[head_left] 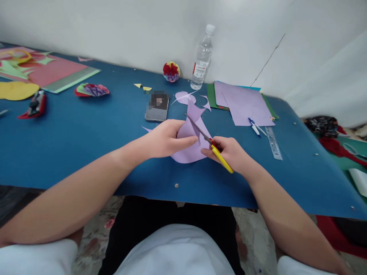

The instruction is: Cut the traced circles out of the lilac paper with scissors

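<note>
My left hand (pixel 166 138) pinches a folded lilac paper piece (pixel 189 149) above the blue table (pixel 71 133), fingers closed on its left side. My right hand (pixel 231 152) grips yellow-handled scissors (pixel 213 147), whose blades run up and left across the lilac paper. A curved cut strip of the same paper sticks up behind the blades. Lilac offcuts (pixel 185 97) lie just beyond on the table.
A phone (pixel 156 109) lies beyond my left hand. A water bottle (pixel 202 59) and paper ball (pixel 171 71) stand by the wall. Lilac and green sheets (pixel 243 103), pens (pixel 254 127) and a clear ruler (pixel 273 143) lie right. Coloured paper and cuttings (pixel 43 70) lie far left.
</note>
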`<action>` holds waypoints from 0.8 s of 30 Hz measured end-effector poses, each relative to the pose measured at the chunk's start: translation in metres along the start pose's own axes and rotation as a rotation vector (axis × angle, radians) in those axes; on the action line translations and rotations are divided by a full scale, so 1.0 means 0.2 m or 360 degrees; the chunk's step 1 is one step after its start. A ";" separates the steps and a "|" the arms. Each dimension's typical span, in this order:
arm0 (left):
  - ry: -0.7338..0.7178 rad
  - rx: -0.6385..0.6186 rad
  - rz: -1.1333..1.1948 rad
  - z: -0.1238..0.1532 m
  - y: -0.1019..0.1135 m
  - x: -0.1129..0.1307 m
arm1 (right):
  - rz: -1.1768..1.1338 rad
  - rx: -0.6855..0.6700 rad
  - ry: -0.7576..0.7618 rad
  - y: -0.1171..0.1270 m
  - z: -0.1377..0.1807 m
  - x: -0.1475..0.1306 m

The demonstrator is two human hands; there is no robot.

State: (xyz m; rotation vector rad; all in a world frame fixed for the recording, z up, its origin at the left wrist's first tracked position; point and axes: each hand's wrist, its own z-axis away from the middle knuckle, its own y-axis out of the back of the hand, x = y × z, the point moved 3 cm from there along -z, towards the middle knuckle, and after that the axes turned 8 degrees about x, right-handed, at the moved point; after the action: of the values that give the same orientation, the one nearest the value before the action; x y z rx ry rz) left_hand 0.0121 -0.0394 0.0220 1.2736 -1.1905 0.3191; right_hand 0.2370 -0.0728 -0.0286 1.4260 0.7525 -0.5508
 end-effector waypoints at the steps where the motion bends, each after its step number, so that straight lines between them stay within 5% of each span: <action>1: 0.0004 0.0002 -0.0009 0.00 0.00 0.00 | 0.0009 0.0001 -0.0001 0.00 0.00 0.00; 24: -0.0031 -0.0208 0.0000 0.00 -0.03 0.00 | 0.0382 0.0068 0.0094 0.02 -0.02 -0.06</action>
State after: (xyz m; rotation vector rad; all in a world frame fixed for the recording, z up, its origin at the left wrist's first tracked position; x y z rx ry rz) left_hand 0.0171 -0.0419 0.0178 1.1658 -1.2084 0.2254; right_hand 0.2323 -0.0695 -0.0173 1.5525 0.6077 -0.3421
